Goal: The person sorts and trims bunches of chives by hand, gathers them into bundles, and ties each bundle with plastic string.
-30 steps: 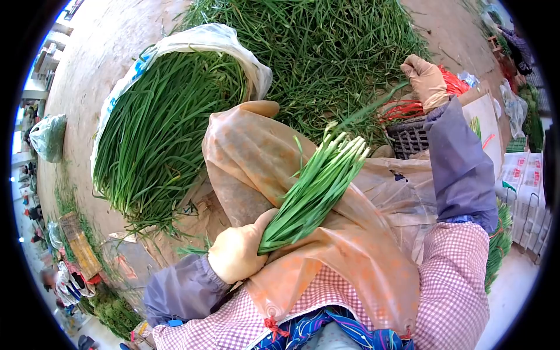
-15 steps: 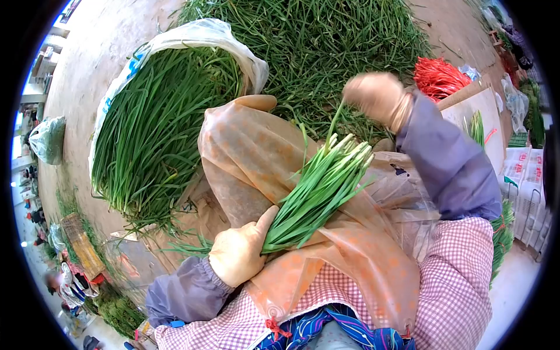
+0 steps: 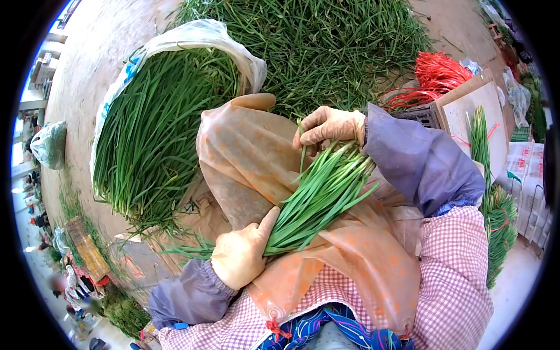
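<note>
Left hand [image 3: 240,255] still grips green bunch [image 3: 321,201]; right hand [image 3: 335,126], pinching thin stalk [image 3: 303,156], moved from near red strings [image 3: 441,71] to bunch's pale ends.

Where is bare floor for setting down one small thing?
Bare floor lies between the open white bag and the small greenish bag. Another patch, beyond the red strings, borders the leaf pile's right edge. Crowded: the lap, with left hand, right hand and green bunch.

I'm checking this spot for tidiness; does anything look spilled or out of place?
Yes: tangled greens lie loose on the floor beside the white bag, perhaps discarded; the bagged leaves lie more neatly aligned.
</note>
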`<move>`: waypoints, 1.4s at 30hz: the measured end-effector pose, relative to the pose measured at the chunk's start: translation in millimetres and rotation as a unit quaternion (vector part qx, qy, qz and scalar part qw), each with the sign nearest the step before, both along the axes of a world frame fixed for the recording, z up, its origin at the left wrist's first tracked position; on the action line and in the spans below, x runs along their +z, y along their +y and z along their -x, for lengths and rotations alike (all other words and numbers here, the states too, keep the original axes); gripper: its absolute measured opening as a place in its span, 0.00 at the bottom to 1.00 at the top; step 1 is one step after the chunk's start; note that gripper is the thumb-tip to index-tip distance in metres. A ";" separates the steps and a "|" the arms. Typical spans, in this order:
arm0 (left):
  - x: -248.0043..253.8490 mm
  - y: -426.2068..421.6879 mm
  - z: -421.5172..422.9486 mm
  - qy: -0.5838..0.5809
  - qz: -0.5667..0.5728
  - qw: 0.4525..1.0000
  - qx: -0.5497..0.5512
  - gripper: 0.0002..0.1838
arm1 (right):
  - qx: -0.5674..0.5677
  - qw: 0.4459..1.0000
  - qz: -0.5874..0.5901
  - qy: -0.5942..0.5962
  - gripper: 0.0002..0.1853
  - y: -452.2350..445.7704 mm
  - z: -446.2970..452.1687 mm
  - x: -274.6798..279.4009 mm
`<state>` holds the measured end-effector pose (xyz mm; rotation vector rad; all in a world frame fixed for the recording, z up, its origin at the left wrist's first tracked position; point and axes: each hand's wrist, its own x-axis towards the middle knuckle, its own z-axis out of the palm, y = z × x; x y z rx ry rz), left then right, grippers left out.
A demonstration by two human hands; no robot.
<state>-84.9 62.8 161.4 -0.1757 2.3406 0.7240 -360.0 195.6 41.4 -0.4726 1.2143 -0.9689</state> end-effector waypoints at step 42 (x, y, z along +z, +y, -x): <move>31.9 -58.1 69.3 0.333 -0.336 0.853 0.223 0.39 | -0.151 0.672 0.503 -0.522 0.41 0.2 -70.4 -42.8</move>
